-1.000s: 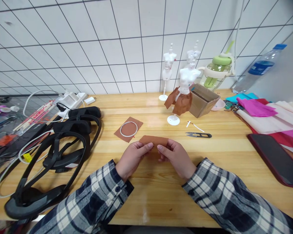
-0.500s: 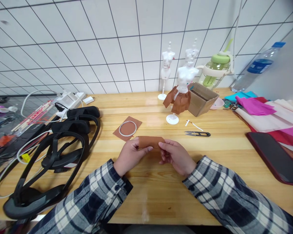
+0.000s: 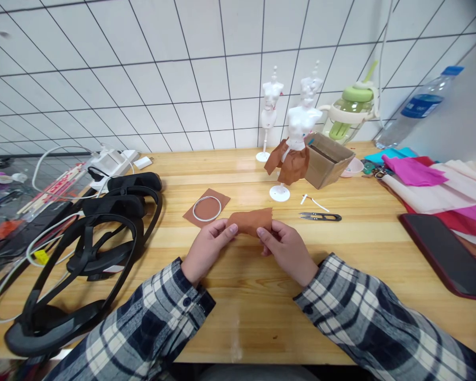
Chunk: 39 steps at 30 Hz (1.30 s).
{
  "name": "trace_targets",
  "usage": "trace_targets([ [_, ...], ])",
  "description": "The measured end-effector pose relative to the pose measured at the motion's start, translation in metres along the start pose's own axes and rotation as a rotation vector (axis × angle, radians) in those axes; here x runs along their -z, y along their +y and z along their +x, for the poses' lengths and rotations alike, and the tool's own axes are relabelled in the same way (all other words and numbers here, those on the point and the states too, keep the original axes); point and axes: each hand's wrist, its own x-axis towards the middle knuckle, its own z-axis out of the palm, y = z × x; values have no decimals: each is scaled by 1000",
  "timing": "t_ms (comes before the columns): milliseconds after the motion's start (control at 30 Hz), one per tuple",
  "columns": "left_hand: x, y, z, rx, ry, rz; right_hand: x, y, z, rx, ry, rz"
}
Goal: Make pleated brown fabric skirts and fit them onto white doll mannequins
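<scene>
A small strip of brown fabric (image 3: 250, 220) is held up above the table between my hands. My left hand (image 3: 209, 244) pinches its left end, thumb in front. At the right end my right hand (image 3: 289, 246) grips it between thumb and fingers. Just beyond my left hand, a silvery ring (image 3: 194, 212) lies on a flat brown fabric square (image 3: 211, 193). Black thread snips (image 3: 321, 217) rest to the right, near a scrap of white strip (image 3: 319, 203). Behind stands a white mini dress form (image 3: 301, 120) with brown fabric (image 3: 295, 166) around its lower part.
Black headset straps (image 3: 87, 233) and cables crowd the left side. At the back are another dress form (image 3: 270, 106), a cardboard box (image 3: 328, 159), a green-lidded cup (image 3: 353, 108) and a water bottle (image 3: 424, 106). Coloured fabrics (image 3: 440, 182) and a phone (image 3: 448, 256) occupy the right.
The brown strip's upper edge has risen, so more of its face shows. My left thumb has shifted back to the left along it, and my right hand has moved slightly up.
</scene>
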Motion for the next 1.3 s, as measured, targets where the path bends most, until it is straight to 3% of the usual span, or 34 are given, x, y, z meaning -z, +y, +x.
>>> trace_targets([
  [133, 3, 3, 0, -85, 140, 0, 1, 2, 2, 68, 55, -64],
  [233, 10, 13, -2, -349, 233, 384, 12, 5, 9, 174, 260, -29],
  [333, 14, 21, -4, -626, -10, 909, 29, 1, 15, 426, 361, -191],
  [433, 11, 19, -4, -722, -232, 1317, 43, -8, 14, 729, 246, -464],
  [533, 6, 12, -3, -710, -280, 1530, 44, -15, 9, 875, 60, -661],
  [667, 5, 9, 0, -597, -260, 1616, 37, -13, 5, 775, -201, -880],
  [767, 7, 10, 1, -536, -219, 1632, 33, -10, 6, 645, -310, -966],
  [1033, 8, 10, 0, -469, -199, 1628, 25, -7, 7, 504, -373, -1132],
  [1200, 10, 10, 2, -481, -205, 1546, 33, -6, 13, 489, -315, -1202],
  [1300, 9, 13, -1, -506, -278, 1506, 39, -8, 16, 462, -309, -1142],
])
